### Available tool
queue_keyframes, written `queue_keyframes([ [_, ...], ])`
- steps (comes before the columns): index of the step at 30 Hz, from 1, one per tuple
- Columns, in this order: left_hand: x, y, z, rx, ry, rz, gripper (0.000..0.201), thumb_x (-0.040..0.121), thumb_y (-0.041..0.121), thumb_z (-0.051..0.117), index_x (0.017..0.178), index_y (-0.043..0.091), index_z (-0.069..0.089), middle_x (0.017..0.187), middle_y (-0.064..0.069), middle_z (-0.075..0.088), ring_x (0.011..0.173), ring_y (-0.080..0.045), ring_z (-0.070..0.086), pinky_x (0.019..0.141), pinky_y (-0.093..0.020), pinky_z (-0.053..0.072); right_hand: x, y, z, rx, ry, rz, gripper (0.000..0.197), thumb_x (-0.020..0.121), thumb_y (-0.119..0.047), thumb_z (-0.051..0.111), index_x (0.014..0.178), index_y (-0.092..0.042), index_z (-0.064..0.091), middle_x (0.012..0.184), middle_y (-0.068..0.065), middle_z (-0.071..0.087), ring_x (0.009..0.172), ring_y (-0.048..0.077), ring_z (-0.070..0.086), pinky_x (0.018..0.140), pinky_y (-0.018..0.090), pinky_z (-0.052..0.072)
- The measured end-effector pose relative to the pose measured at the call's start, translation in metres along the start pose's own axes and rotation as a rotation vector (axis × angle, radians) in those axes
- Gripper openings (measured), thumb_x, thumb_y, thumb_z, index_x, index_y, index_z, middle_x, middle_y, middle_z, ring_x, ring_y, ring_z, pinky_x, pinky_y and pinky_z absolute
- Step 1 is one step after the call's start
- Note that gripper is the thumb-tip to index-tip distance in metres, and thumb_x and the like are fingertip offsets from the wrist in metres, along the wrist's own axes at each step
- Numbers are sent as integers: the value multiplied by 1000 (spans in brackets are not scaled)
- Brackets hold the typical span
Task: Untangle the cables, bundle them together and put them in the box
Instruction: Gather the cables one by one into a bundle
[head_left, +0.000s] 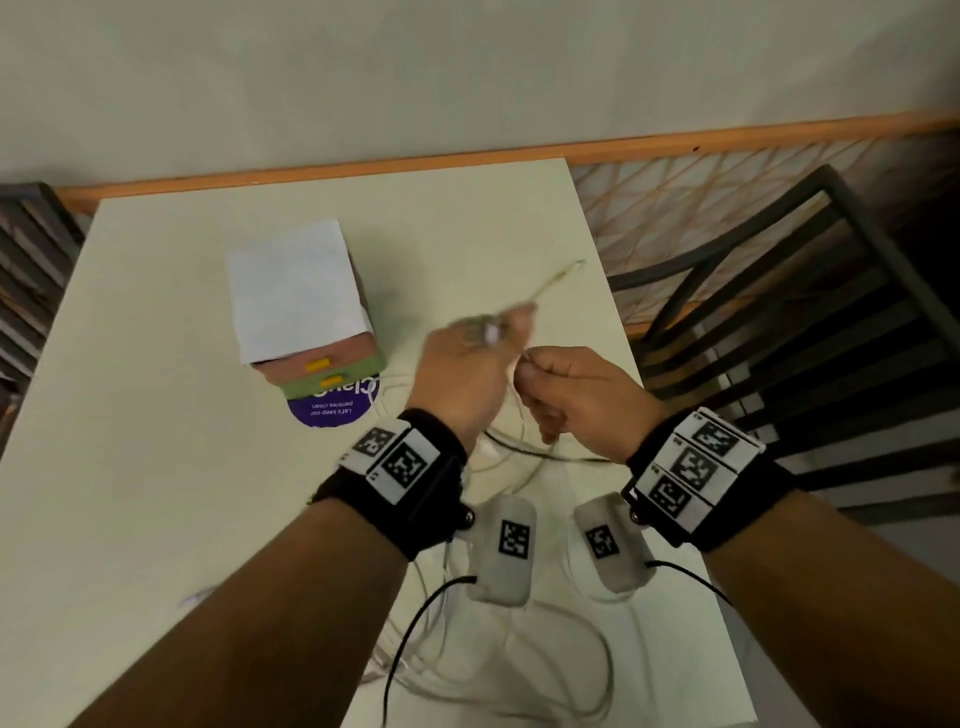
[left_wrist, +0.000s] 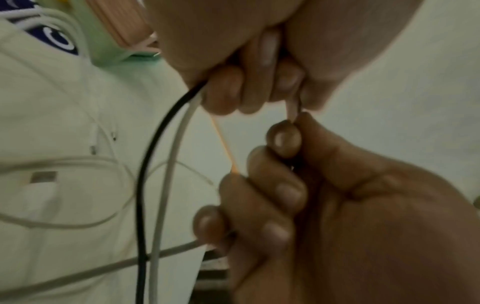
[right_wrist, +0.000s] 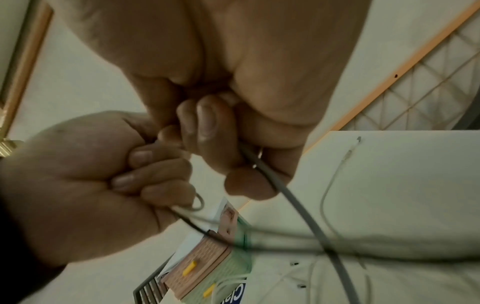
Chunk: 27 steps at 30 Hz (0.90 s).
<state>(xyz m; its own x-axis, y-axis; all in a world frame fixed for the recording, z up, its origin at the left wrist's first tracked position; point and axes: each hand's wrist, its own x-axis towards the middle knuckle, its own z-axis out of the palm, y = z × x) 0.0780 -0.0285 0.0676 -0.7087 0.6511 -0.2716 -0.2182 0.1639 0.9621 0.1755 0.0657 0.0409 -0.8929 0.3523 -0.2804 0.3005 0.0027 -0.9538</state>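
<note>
Thin white cables (head_left: 519, 654) and one black cable (left_wrist: 145, 185) sprawl in loose, overlapping loops on the table's near side — the small box (head_left: 306, 306) sits farther back, upright, paper-topped.

Dim, yellowish indoor light with soft blur in all three views.

In the head view the left hand (head_left: 460, 374) and the white cable (head_left: 545, 283) above it smear with motion blur, while the table (head_left: 156, 415) is evenly lit with only faint shadows and no glare. Straight lines bow towards the edges, as along the orange baseboard (head_left: 727, 136). Both wrist views are grainy and soft; near fingers (left_wrist: 284, 139) loom large and out of focus, and the box (right_wrist: 205, 265) is hazy.
</note>
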Motion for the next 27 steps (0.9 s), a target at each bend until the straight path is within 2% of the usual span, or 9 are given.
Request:
queue_keyframes([
  [1,3,-1,-3,-71,74,-9,23,96,29,63,114,21,74,70,-11,74,58,-23,70,63,-31,58,-1,2,0,15,2,4,30,87,-30,48,59,-20,55,48,-7,36,47,14,33,57,36,33],
  [2,5,-1,-6,-120,105,-28,22,95,35,64,111,24,74,53,3,51,41,-16,43,46,-29,51,-1,3,0,11,13,0,30,87,-32,49,60,-20,54,49,-7,36,48,14,33,56,34,32],
  [5,-2,-9,-1,-26,-70,-53,29,94,35,66,104,10,75,43,11,38,33,-12,34,39,-19,31,-1,4,1,-42,53,-34,30,86,-29,46,59,-29,58,48,-10,42,48,13,39,55,35,36],
  [8,1,-10,2,-62,61,-52,21,95,27,65,92,11,77,54,23,31,38,-29,47,43,-31,52,-1,4,5,-7,20,-30,31,89,-31,46,60,-28,53,55,-1,42,54,22,35,58,41,34],
  [11,5,-16,-2,-176,116,-117,23,96,32,63,90,14,77,45,7,34,36,-17,28,38,-21,27,-2,4,11,-19,11,-26,29,90,-30,45,63,-23,53,57,2,40,58,26,32,58,42,32],
  [15,1,-18,1,-64,29,-83,19,94,22,67,89,6,77,44,9,54,34,-9,40,37,-17,31,-5,7,13,6,24,-23,26,87,-27,46,65,-16,56,54,-1,40,54,21,33,54,44,30],
  [21,-3,-19,-5,-67,-91,-96,29,95,29,65,94,2,75,41,6,41,34,-11,30,40,-20,25,-6,9,12,92,27,-19,28,95,-25,46,74,-18,64,51,-10,40,52,14,36,55,32,37],
  [24,6,-19,-10,-84,156,-69,26,95,33,65,92,9,76,47,2,36,39,-13,28,42,-20,26,-9,9,14,105,20,-24,42,99,-22,44,58,-20,50,50,-11,35,50,12,30,54,28,31],
  [27,3,-24,-13,-125,-4,-78,34,96,36,63,96,4,74,49,-2,31,39,-14,23,41,-20,22,-10,6,16,144,42,-26,35,99,-19,44,65,-17,51,49,-14,35,48,10,32,61,33,40],
])
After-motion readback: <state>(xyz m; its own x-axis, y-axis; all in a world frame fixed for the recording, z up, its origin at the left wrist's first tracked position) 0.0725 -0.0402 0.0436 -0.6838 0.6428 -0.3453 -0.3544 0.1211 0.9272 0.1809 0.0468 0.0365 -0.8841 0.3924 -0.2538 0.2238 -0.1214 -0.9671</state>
